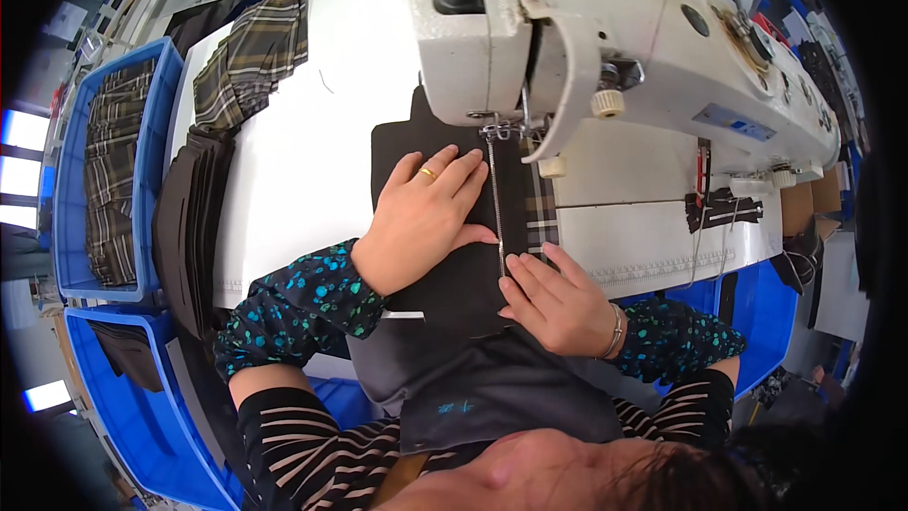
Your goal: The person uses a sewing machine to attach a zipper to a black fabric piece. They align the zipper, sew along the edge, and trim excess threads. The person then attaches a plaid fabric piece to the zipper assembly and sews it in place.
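Observation:
A black fabric panel lies under the sewing machine's presser foot. A zipper with light metal teeth runs along it from the foot toward me. My left hand rests flat on the panel left of the zipper, fingers stretched out and thumb tip at the teeth. Lower down, my right hand lies with fingertips on the zipper's near part, fingers a little apart; its lower end is hidden there. Plaid fabric shows to the right of the panel.
The white sewing machine arches over the table's far right side. At left are stacked dark pieces, plaid pieces and a blue bin of plaid cloth. Another blue bin stands nearer. Short zipper pieces lie right.

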The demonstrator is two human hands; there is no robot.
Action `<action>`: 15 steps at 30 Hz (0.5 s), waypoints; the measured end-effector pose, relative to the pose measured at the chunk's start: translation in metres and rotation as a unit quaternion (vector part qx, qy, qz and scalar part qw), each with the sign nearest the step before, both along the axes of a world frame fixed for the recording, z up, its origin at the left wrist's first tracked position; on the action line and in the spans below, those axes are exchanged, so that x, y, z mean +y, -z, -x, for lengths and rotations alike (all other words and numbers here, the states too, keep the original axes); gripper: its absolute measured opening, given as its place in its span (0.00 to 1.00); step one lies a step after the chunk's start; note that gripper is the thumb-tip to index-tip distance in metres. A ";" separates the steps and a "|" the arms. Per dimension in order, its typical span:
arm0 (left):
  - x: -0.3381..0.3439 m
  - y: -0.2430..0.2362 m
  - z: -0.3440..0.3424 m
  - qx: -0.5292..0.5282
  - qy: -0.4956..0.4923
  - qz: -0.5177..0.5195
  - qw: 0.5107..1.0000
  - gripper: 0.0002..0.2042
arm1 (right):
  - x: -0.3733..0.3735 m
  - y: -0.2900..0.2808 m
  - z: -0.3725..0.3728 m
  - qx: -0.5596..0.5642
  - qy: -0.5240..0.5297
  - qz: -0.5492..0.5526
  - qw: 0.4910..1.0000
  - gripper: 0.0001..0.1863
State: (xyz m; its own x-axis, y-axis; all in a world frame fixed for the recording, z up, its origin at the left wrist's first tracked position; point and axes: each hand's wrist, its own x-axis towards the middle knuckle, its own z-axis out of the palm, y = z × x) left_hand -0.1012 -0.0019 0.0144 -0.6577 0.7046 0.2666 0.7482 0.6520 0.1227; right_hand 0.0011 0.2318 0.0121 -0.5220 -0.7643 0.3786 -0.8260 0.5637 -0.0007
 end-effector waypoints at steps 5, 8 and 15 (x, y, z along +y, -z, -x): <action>-0.001 -0.003 -0.002 0.003 -0.010 -0.021 1.000 0.36 | -0.003 -0.012 0.007 -0.019 -0.028 -0.017 0.999 0.21; -0.001 0.001 -0.001 -0.003 -0.012 -0.043 0.999 0.36 | -0.003 -0.014 0.009 -0.014 -0.034 -0.030 0.999 0.21; 0.000 0.008 -0.005 -0.009 -0.028 -0.030 0.999 0.39 | 0.048 -0.056 0.025 -0.062 0.025 -0.045 0.997 0.20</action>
State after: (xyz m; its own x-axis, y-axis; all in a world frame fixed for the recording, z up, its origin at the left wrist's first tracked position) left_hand -0.0962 -0.0018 0.0069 -0.7000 0.6504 0.2950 0.7087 0.6835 0.1747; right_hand -0.0243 0.2793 0.0682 -0.5994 -0.7637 0.2398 -0.7931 0.6072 -0.0487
